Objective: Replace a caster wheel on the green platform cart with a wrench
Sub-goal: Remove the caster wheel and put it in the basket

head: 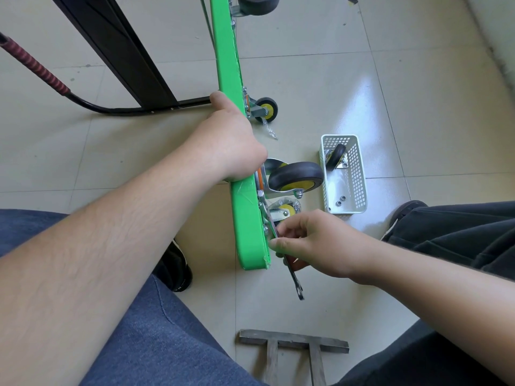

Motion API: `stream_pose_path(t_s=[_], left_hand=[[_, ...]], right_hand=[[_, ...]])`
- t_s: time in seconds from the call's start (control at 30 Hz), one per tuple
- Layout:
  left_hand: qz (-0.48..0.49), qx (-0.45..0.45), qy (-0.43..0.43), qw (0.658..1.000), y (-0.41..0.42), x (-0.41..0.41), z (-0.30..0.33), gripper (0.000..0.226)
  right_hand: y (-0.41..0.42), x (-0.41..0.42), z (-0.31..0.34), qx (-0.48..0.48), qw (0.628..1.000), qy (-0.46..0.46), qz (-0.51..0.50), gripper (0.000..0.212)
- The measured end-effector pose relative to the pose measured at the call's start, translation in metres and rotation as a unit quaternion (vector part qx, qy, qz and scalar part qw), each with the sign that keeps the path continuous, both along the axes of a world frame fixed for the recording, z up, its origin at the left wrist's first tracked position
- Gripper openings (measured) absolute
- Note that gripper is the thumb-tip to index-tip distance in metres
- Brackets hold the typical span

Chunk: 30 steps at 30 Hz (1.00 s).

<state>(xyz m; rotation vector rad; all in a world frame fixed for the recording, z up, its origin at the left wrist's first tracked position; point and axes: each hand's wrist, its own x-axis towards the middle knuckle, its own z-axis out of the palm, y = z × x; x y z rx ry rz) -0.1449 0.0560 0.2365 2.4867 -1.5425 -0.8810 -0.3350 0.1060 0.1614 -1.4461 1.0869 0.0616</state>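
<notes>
Head view: a green platform cart (245, 227) stands on its edge on pale floor tiles, left hand (231, 140) gripping its rim. Right hand (312, 240) pinches a slim metal wrench (292, 277) at the black-and-yellow caster wheel (296, 176) mount. Near it, a white perforated plastic basket (351, 174) holds a spare caster (335, 156) and loose nuts (340, 201).

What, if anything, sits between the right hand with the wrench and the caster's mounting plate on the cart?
Nothing visible. The right hand already holds the wrench against the caster plate on the green cart. The left hand grips the deck edge farther up, clear of it. The white basket stands off to the side.
</notes>
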Motion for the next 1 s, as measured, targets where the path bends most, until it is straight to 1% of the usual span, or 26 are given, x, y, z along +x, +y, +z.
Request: stream_pose_path(t_s=[0.17, 0.37, 0.43, 0.5, 0.57, 0.7, 1.0], left_hand=[[0.011, 0.001, 0.016, 1.000, 0.001, 0.000, -0.001, 0.080], [0.009, -0.014, 0.005, 1.000, 0.000, 0.001, -0.002, 0.079], [0.010, -0.006, 0.006, 1.000, 0.000, 0.000, -0.001, 0.082], [0.013, -0.002, 0.005, 1.000, -0.001, -0.001, 0.000, 0.082], [0.008, 0.001, 0.000, 1.000, -0.001, -0.001, -0.001, 0.080], [0.010, -0.002, 0.000, 1.000, 0.000, -0.001, -0.001, 0.080], [0.016, -0.008, 0.001, 1.000, 0.000, 0.000, -0.002, 0.083]], right_hand=[[0.004, -0.003, 0.017, 0.053, 0.998, 0.001, -0.015, 0.029], [0.007, -0.001, 0.041, 0.154, 0.985, -0.052, -0.058, 0.026], [0.006, 0.000, 0.047, 0.183, 0.978, -0.066, -0.074, 0.024], [0.004, 0.001, 0.049, 0.201, 0.973, -0.073, -0.084, 0.026], [0.002, 0.003, 0.050, 0.208, 0.971, -0.079, -0.087, 0.027], [-0.001, 0.008, 0.049, 0.212, 0.967, -0.097, -0.101, 0.023], [0.000, 0.009, 0.038, 0.181, 0.977, -0.088, -0.068, 0.022]])
